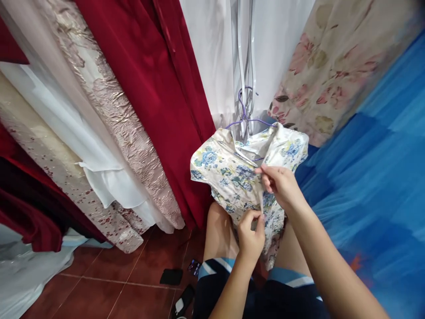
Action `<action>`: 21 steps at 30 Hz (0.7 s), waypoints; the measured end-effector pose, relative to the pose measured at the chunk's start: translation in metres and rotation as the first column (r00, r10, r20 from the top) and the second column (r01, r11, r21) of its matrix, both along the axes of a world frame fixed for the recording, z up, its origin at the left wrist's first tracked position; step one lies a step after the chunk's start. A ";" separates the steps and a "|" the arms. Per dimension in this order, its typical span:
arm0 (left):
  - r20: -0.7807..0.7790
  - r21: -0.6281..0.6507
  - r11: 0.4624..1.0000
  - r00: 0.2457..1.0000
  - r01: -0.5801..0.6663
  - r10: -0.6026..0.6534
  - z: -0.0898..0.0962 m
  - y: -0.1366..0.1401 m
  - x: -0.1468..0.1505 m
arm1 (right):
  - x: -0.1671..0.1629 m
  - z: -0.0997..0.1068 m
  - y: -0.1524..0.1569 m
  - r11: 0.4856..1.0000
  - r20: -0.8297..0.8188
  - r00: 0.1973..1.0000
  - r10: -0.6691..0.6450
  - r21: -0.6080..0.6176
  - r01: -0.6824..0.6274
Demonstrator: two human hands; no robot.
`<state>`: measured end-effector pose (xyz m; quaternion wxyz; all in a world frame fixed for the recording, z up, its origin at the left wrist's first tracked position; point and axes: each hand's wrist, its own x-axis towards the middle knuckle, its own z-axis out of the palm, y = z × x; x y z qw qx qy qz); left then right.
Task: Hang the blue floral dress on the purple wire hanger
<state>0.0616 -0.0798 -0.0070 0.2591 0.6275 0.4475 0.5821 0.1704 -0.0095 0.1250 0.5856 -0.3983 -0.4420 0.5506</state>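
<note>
A white short-sleeved shirt [229, 181] with blue and yellow flowers hangs on a purple wire hanger [244, 110] in front of my knees. My right hand [277, 184] pinches the front edge of the shirt just below the collar. Lower down, my left hand [251, 235] pinches the same front opening between thumb and fingers. The edge between the two hands is drawn fairly straight. Any button under my fingertips is too small to make out. The shirt's lower part hangs between my legs.
Long garments surround me: a dark red one [139, 88], a pink brocade one [122, 133], a floral one [318, 79] and blue tulle [375, 177] at the right. On the tiled floor [99, 292] lie a black flat object [171, 277] and a lit phone [194, 266].
</note>
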 end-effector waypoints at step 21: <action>-0.126 0.119 0.993 0.992 0.021 -0.005 0.050 0.041 -0.054 | -0.014 0.055 0.057 0.971 0.100 0.995 -0.030 0.238 0.005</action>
